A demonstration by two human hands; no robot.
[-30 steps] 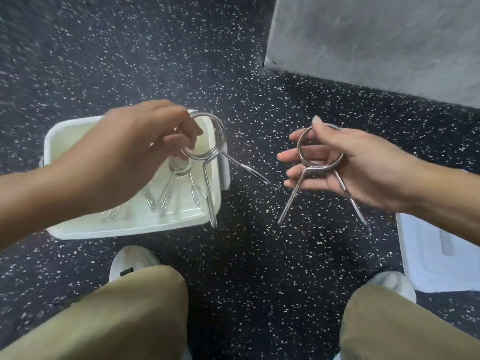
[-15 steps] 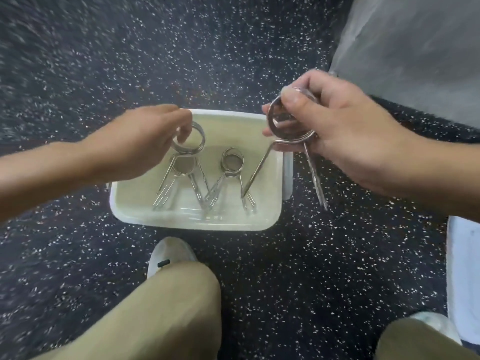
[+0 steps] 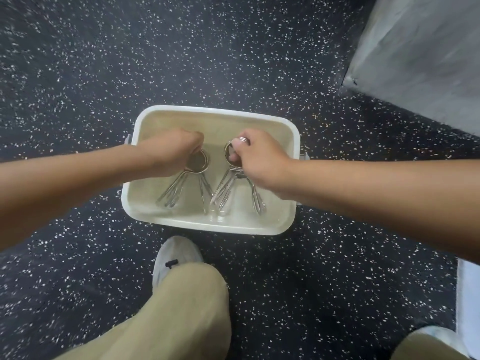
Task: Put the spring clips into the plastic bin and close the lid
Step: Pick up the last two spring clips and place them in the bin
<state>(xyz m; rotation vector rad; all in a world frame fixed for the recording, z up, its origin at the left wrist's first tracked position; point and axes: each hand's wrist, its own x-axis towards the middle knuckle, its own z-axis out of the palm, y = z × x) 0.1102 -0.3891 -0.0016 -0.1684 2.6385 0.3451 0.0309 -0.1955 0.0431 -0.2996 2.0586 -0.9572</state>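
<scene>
A cream plastic bin [image 3: 218, 118] stands open on the speckled dark floor. Both hands reach down inside it. My left hand [image 3: 168, 154] grips the coil of a metal spring clip [image 3: 197, 162] that lies over other clips on the bin's left side. My right hand [image 3: 259, 157] pinches the coil of another spring clip [image 3: 230, 152] over a second pile [image 3: 226, 188] on the right. Clip legs fan toward the bin's near wall. A pale lid [image 3: 467, 294] lies at the right edge of the view, mostly cut off.
A grey concrete block [image 3: 420, 53] fills the upper right corner. My grey shoe [image 3: 176, 255] and khaki trouser leg [image 3: 176, 313] sit just in front of the bin; the other knee [image 3: 426, 346] shows at the lower right.
Both hands have gone down from above the rim into the bin, carrying their clips onto the piles inside. The view has shifted so the bin sits in the middle.
</scene>
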